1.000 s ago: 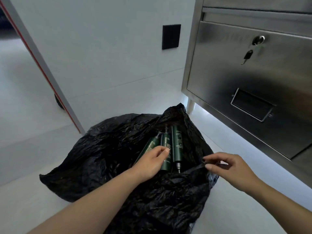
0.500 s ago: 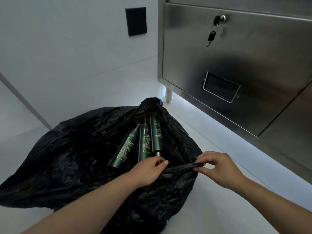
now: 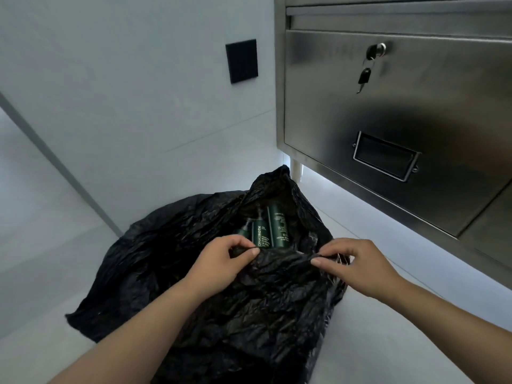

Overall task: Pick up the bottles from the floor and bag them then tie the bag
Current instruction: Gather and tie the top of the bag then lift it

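both forearms are reaching in from the 6 o'clock edge over a crumpled black bag (image 3: pixel 221 314) that is lying on the pale floor (image 3: pixel 388 350). the left hand (image 3: pixel 221 263) is pinching the near rim of the bag's mouth, its grip clenched on the plastic between thumb and fingers. the right hand (image 3: pixel 357 266), out toward 3 o'clock from the left, is grasping the same rim, a gathered fold of plastic clamped in its grip. the stretch of rim between the two hands is lying bunched and wrinkled.

just past the hands, toward 12 o'clock, three dark green bottles (image 3: pixel 278 230) are lying side by side inside the open mouth of the bag, their lower ends hidden behind the rim. the far flap of the bag is peaking up beyond them.

farther off, at 1 to 3 o'clock, a steel cabinet (image 3: pixel 415 112) is standing on a short leg, with a key (image 3: pixel 364 77) hanging from its lock. at 12 o'clock a black wall plate (image 3: pixel 241 60) is sitting on the white wall.
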`<state>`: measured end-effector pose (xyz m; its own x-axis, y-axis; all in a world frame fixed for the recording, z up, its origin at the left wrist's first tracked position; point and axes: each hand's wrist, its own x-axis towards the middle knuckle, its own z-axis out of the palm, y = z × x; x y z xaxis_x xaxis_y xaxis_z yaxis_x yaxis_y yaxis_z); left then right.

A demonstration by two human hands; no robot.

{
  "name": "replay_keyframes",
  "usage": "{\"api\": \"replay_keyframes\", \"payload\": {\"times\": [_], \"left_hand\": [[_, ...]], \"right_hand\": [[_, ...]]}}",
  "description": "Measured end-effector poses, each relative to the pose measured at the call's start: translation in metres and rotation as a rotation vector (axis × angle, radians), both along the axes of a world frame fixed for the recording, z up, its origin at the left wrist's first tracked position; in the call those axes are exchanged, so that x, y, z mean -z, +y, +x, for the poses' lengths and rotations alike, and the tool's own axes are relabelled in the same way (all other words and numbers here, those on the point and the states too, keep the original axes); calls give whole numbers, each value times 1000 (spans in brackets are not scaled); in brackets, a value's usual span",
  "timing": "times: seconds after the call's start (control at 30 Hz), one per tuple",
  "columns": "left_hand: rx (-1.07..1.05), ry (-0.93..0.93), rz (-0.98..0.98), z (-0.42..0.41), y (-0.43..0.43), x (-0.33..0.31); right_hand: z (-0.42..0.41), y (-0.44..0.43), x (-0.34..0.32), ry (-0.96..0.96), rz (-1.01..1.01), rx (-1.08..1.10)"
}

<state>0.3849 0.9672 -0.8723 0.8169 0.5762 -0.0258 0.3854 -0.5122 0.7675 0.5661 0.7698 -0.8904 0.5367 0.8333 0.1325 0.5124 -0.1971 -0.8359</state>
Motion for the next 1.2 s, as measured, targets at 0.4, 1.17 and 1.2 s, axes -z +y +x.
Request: {"api": "replay_keyframes", "payload": {"times": [0.4, 1.17, 1.2], "left_hand": [[-196, -438, 177, -55, 39, -79], [-63, -324, -92, -82, 53, -45], [-73, -326, -85, -83, 54, -45]], "right_hand": [[-74, 117, -64, 40, 135, -127], [-64, 131, -29, 27, -216, -399], [-66, 133, -29, 12, -200, -406]]}}
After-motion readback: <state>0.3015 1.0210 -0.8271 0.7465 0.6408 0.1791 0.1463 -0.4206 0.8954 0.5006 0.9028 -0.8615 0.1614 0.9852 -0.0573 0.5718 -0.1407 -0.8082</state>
